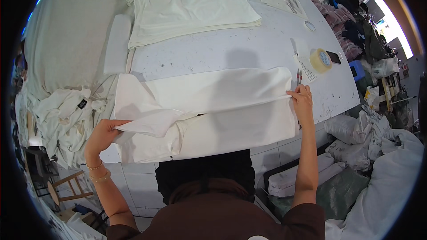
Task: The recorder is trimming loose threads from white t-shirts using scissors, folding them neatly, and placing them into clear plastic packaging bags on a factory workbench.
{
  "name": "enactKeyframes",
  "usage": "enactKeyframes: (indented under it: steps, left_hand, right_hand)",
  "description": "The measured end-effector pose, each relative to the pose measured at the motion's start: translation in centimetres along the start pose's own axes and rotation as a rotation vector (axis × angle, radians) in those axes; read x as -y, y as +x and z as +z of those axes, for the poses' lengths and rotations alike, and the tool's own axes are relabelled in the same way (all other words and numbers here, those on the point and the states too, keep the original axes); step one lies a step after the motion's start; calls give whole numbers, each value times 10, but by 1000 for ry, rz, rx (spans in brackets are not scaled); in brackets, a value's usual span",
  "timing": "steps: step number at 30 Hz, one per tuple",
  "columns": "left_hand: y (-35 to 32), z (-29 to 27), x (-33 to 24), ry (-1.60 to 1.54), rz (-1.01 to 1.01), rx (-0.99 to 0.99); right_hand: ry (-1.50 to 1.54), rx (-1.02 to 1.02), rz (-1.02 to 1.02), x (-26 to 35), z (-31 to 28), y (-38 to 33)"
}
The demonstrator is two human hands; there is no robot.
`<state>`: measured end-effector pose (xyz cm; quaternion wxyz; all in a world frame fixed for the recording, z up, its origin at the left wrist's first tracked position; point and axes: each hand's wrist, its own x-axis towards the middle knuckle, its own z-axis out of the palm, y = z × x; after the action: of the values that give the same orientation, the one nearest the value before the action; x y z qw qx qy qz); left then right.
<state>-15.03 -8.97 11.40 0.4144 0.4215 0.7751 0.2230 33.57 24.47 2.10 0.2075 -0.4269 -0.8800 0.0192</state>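
Observation:
A white t-shirt (213, 106) lies spread across the near edge of a white table (213, 51), partly folded lengthwise. My left hand (103, 133) grips the shirt's sleeve end at the left, lifting a fold of cloth. At the shirt's right end, my right hand (301, 102) pinches the folded edge. Both hands hold the same garment, one at each end.
A stack of folded white shirts (191, 4) sits at the table's far side, with a white foam block (118, 42) to its left. A tape roll (321, 60), a phone (333, 57) and scissors (299, 76) lie at the right. Crumpled white garments (66, 115) are heaped at left, filled bags (356, 151) at right.

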Motion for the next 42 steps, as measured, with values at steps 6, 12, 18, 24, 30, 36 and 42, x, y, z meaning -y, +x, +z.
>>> enactKeyframes:
  steps: [6,12,18,24,30,36,42]
  left_hand:
    - [2,-5,-54,205,188,198]
    - [111,128,-124,-99,750,-51]
    - [179,236,-120,516,872,-314]
    - [177,243,-119,592,849,-319]
    - [185,245,-118,600,832,-323]
    - [181,245,-118,584,826,-321]
    - [183,246,-116,536,819,-358]
  right_hand:
    - [-58,160,70,10,-26,-2]
    - [335,-271,506,22,-6,60]
    - [813,203,813,-1,16,78]
    - [944,224,716,-10,21,72]
    - [769,105,770,-36,30,59]
    - [347,321,1044,-24,-8,31]
    - [904,-123,619,0,-11,10]
